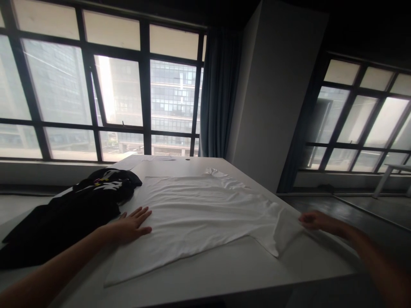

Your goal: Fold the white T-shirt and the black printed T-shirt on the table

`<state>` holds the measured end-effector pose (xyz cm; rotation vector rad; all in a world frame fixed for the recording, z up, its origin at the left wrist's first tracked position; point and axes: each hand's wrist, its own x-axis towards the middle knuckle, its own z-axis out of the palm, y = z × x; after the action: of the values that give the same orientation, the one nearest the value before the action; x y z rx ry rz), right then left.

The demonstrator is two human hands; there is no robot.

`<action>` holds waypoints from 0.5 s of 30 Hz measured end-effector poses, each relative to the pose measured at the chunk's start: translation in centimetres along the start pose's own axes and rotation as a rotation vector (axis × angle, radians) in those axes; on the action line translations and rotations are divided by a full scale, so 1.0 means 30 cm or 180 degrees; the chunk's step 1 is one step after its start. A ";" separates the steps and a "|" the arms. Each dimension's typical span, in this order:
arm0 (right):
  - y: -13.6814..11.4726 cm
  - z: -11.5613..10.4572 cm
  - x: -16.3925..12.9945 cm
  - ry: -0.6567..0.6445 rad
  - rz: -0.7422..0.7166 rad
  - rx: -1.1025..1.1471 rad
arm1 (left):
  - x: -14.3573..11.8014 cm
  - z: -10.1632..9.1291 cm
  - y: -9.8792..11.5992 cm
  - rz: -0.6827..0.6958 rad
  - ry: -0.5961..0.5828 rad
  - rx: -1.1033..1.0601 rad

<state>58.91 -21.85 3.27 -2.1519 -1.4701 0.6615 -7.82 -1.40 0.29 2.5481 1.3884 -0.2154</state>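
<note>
A white T-shirt (199, 214) lies spread flat across the middle of the surface (224, 273), its body reaching from near the far edge down toward the near left corner, with one sleeve pointing out to the right edge. My left hand (133, 224) rests palm down on the shirt's left edge, fingers open and spread, pressing the cloth against the surface rather than gripping anything. My right hand (316, 221) is at the tip of the right sleeve, near the right edge of the surface; the fingers look curled in around the sleeve's hem, pinching it (the light is dim there, so I cannot make out exactly how much cloth they have).

My left forearm comes in low from the near left corner, lying almost along the surface. My right arm reaches in from the near right, elbow bent, wrist held just above the surface edge.

Just left of my left hand sits a heap of black clothing (70, 214) with a pale print on top, running along the left edge; it touches or nearly touches the white shirt near the far left. The near edge of the surface is in shadow, and both of my arms are cut off by the picture's lower border.
</note>
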 end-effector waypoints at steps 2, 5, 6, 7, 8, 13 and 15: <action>0.028 -0.026 -0.006 -0.0113 0.0411 -0.0384 | 0.003 -0.015 0.004 0.0036 -0.0018 0.0043; -0.013 -0.014 0.024 0.0277 0.0213 -0.0849 | 0.021 -0.025 0.030 0.0319 0.0204 0.0128; -0.044 0.006 0.043 0.0437 -0.0004 -0.0906 | 0.028 -0.021 0.045 0.0427 0.0299 0.0097; -0.079 0.032 0.062 0.0549 -0.0244 -0.0890 | 0.036 -0.012 0.061 0.0517 0.0373 0.0039; -0.113 0.063 0.081 0.0543 -0.0408 -0.0830 | 0.042 0.000 0.078 0.0560 0.0425 -0.0031; -0.200 0.185 0.121 -0.0381 -0.0447 -0.1065 | 0.041 0.068 0.116 0.0638 0.0448 -0.0135; -0.197 0.196 0.111 -0.0700 -0.0111 -0.1347 | 0.021 0.083 0.109 0.0704 0.0378 -0.0086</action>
<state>52.08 -16.21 1.79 -2.4160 -1.9021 0.6355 -4.76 -3.29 -1.83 2.7033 1.1252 -0.0069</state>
